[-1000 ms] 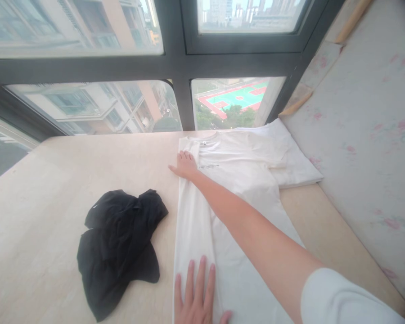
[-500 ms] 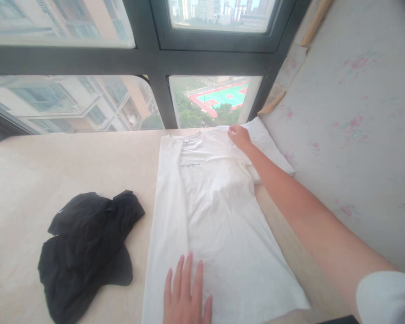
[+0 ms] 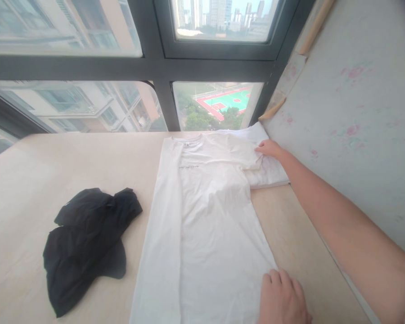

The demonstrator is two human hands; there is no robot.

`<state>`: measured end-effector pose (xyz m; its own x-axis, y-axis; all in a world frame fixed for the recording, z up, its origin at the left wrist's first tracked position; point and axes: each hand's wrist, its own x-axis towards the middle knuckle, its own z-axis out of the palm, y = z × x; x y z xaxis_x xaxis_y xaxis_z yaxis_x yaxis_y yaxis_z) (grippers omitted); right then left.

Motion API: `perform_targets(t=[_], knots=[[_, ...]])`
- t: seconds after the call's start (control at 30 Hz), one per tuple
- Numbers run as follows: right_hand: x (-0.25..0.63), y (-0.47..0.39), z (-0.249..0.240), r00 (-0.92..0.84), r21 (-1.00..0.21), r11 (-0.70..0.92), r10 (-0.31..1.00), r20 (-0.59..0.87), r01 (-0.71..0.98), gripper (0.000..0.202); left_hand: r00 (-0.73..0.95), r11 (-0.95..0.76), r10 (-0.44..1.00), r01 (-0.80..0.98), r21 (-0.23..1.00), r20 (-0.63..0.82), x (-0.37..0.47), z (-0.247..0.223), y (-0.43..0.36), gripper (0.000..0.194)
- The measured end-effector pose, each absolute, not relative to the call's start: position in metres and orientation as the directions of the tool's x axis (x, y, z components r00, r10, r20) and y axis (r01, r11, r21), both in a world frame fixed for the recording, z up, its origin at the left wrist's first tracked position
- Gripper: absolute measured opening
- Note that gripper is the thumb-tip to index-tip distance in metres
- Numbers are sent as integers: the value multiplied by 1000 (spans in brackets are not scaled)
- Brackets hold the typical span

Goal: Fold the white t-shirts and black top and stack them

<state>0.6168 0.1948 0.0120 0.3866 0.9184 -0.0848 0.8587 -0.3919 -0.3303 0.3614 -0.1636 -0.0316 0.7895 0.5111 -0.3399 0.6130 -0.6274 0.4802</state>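
Note:
A white T-shirt lies front up, its collar toward the window and its left side folded inward in a long strip. At the shirt's right sleeve, my right hand has its fingers closed on the sleeve's edge. My left hand is at the lower right edge of the shirt, fingers curled round that edge. Under the sleeve sits another folded white cloth, against the wall.
A crumpled black garment lies to the left on the pale tabletop. Dark window frames stand behind. A flowered wall closes off the right side.
My left hand has moved right from the shirt's lower middle to its right edge and curled. My right hand has moved right, from the shoulder to the sleeve's end. The view has shifted slightly.

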Motion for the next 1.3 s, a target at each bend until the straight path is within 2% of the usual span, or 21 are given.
perform_targets(t=[0.1,0.2,0.3,0.43,0.57,0.63,0.77,0.87,0.97,1.13,1.3], knots=[[614,193,23,377,-348,-390,920,-108,853,16,741,-561,523,671,485,-421,367,-39,-166,23],[603,194,40,368,-370,-379,924,-105,848,16,714,-505,512,699,506,-476,367,-43,-166,26],[577,201,59,333,-401,-326,941,-54,856,25,723,-496,505,690,527,-471,363,-42,-163,26],[519,215,72,211,-523,-186,977,-11,832,34,741,-513,504,671,536,-445,359,-40,-160,25],[478,233,63,41,-686,-114,992,-122,718,26,744,-512,537,662,547,-398,357,-41,-161,23],[479,241,55,31,-707,-109,992,-122,699,28,753,-519,534,651,554,-385,357,-43,-161,22],[511,250,46,212,-580,-191,977,-32,792,31,751,-507,529,652,563,-394,360,-48,-161,23],[528,248,41,250,-455,-222,968,3,862,30,745,-506,550,657,559,-378,365,-57,-163,22],[518,242,31,163,-348,-149,987,12,926,31,740,-517,585,656,549,-333,370,-67,-169,20],[469,237,8,-54,-200,34,994,-92,979,42,762,-558,581,629,540,-287,370,-80,-175,21],[458,242,7,-26,-149,7,992,-124,989,17,781,-612,584,603,511,-222,366,-88,-178,22]])
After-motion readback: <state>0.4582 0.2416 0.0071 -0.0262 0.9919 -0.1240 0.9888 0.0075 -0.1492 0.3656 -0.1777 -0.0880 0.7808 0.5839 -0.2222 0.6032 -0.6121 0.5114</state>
